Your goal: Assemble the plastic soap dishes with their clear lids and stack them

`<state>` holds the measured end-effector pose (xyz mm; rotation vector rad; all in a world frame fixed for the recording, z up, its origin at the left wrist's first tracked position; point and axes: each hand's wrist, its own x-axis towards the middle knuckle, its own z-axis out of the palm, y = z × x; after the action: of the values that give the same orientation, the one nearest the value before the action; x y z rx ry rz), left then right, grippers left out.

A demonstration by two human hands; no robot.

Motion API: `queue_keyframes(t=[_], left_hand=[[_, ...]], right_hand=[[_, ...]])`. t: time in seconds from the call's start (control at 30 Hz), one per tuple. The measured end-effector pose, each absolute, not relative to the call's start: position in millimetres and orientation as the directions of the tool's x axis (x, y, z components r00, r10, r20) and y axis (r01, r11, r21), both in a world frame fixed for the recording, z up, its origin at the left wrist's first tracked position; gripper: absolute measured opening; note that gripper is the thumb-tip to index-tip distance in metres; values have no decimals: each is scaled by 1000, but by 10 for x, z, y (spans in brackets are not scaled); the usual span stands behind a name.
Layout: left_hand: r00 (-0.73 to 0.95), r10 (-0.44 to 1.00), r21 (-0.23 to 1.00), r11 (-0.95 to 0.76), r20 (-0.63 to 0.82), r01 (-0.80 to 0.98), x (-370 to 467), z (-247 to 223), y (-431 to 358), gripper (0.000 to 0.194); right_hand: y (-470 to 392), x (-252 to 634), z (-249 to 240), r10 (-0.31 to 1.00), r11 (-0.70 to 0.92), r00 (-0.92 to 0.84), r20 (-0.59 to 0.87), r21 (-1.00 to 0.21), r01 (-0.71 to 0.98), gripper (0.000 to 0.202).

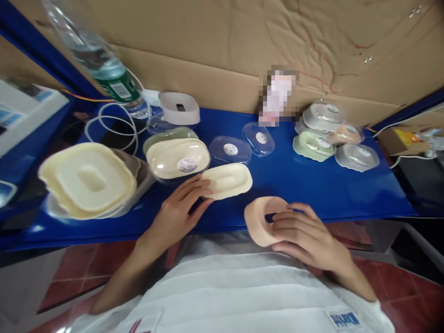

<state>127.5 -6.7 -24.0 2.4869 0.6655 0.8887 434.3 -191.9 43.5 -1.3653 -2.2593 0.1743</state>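
My left hand [183, 201] pinches the left end of a cream oval plastic tray [231, 180] with a raised middle, held low over the blue table. My right hand [308, 233] has its fingers hooked into the opening of a peach oval plastic shell [258, 222] near the table's front edge. Two clear oval lids, one left [231, 150] and one right [260, 138], each with a round sticker, lie just behind the tray. Beside my left hand, a cream dish under a clear lid [176, 159] stands in front of a green piece [173, 135].
Cream plastic pieces [88, 180] are stacked at the left. Behind them stand a water bottle [118, 78], a coiled white cable [111, 125] and a pale shell with a slot [178, 108]. Several lidded dishes [314, 144] sit at the right. A blurred phone-like object [277, 97] leans against the cardboard.
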Motion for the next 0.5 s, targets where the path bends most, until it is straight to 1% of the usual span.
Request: queue_keyframes(t=[0.07,0.17,0.27,0.3,0.37,0.43,0.5], left_hand=[[662,569,547,-790,487,277,1300,-212,-85,19],[636,572,567,-786,518,245,1319,-168,-128,22],[609,547,542,-812,574,218,1312,-148,-154,25],[608,528,527,-825,593,203,1311,-147,-160,26],[618,480,492,-854,622,169,1322,-150,-179,28],[640,426,443,-884,639,146,1365,-150,-213,30],[679,369,379,-914,634,142,1438,-141,-262,28]], right_hand=[[-1948,4224,284,850,493,-376,369,-306,815,22],[-1707,4116,156,807,540,-410,425,-251,803,11],[-1470,4137,166,737,612,-438,514,-235,755,7],[-1436,4171,183,729,613,-421,539,-241,753,11],[-1432,4258,212,742,576,-367,562,-254,777,29],[-1474,4345,214,781,514,-315,540,-268,815,46],[-1519,4415,184,825,465,-294,482,-284,839,56]])
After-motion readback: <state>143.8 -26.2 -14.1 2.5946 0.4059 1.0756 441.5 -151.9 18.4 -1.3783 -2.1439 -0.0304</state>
